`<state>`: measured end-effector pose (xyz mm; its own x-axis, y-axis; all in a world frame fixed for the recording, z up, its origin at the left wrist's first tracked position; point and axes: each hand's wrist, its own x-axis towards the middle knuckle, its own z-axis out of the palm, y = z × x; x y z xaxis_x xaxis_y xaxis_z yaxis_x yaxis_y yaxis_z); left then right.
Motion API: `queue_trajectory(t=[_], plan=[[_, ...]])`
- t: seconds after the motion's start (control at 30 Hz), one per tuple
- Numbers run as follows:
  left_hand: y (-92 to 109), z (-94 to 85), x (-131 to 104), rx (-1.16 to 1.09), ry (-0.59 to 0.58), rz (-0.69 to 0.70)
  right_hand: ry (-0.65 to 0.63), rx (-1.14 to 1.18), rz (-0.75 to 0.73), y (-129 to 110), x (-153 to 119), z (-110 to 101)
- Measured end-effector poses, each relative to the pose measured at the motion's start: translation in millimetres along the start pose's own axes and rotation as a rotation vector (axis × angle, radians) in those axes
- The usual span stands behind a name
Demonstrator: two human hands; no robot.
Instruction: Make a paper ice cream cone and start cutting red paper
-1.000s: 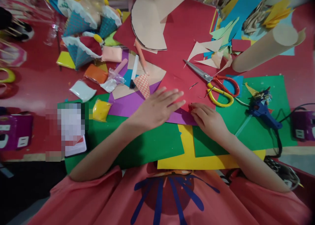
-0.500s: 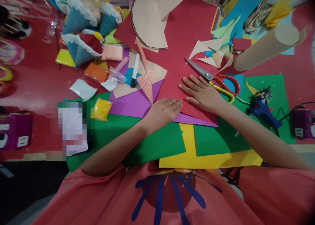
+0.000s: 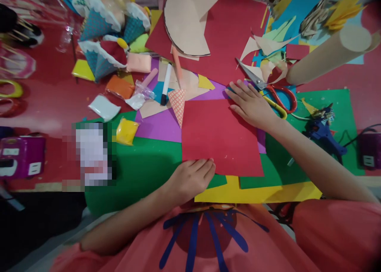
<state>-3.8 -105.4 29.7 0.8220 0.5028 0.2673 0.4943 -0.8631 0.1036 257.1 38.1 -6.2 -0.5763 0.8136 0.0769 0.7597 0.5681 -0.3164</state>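
A red paper sheet (image 3: 220, 133) lies nearly square in front of me, over purple and green sheets. At its near left edge rests my left hand (image 3: 192, 179), fingers together on the paper edge, thumb hidden beneath. My right hand (image 3: 253, 105) lies flat with fingers spread at the sheet's far right corner. Just beyond it, scissors (image 3: 262, 83) with red and yellow handles lie with blades a little apart. A small patterned paper cone (image 3: 177, 105) touches the sheet's left side, and a white marker (image 3: 166, 83) with a black cap lies beside it.
Finished blue cones (image 3: 97, 62) and clay packets (image 3: 120, 87) lie at the left. Beige cut paper (image 3: 190, 22) sits on red paper at the back. At the right are a paper roll (image 3: 327, 60), scraps (image 3: 275, 46) and a blue glue gun (image 3: 324, 135). A pixelated object (image 3: 92, 153) lies left.
The red sheet has turned and come nearer me, uncovering a yellow scrap. My left hand has moved down towards me; my right hand has shifted slightly up and right.
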Motion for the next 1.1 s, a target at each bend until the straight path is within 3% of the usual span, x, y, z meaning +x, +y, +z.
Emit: queue_trajectory(t=[0.17,0.33,0.43,0.57,0.63,0.73,0.8,0.9,0.97,1.03,1.07,1.1], plan=[[7,-7.1,-14,-0.186,-0.037,-0.124,0.25,0.14,0.107,-30,-30,-22],[-10,-7.3,-13,-0.418,-0.088,-0.177,0.295,0.172,0.063,-63,-75,-29],[-18,0.8,-9,-0.383,-0.124,-0.091,0.226,0.118,-0.049,-81,-98,-19],[-22,16.2,-8,-0.207,-0.168,-0.031,0.001,-0.056,-0.147,-93,-117,1],[-22,19.7,-10,-0.077,-0.193,-0.137,-0.049,-0.087,-0.131,-93,-121,7],[-21,17.0,-17,0.154,-0.161,-0.426,-0.069,-0.038,-0.108,-90,-121,6],[-18,14.4,-20,0.193,-0.115,-0.445,-0.051,0.069,-0.082,-91,-117,-1],[-11,18.0,-22,0.039,-0.151,-0.229,-0.008,0.435,0.017,-93,-102,-9],[-6,25.1,-22,0.015,-0.145,-0.212,-0.11,0.851,0.089,-90,-88,-8],[-2,32.2,-21,0.018,-0.159,-0.22,-0.313,1.279,0.117,-82,-73,-2],[-1,34.8,-21,0.026,-0.162,-0.224,-0.301,1.382,0.166,-77,-66,2],[-1,36.4,-21,0.035,-0.162,-0.225,-0.095,1.385,0.269,-72,-60,4]])
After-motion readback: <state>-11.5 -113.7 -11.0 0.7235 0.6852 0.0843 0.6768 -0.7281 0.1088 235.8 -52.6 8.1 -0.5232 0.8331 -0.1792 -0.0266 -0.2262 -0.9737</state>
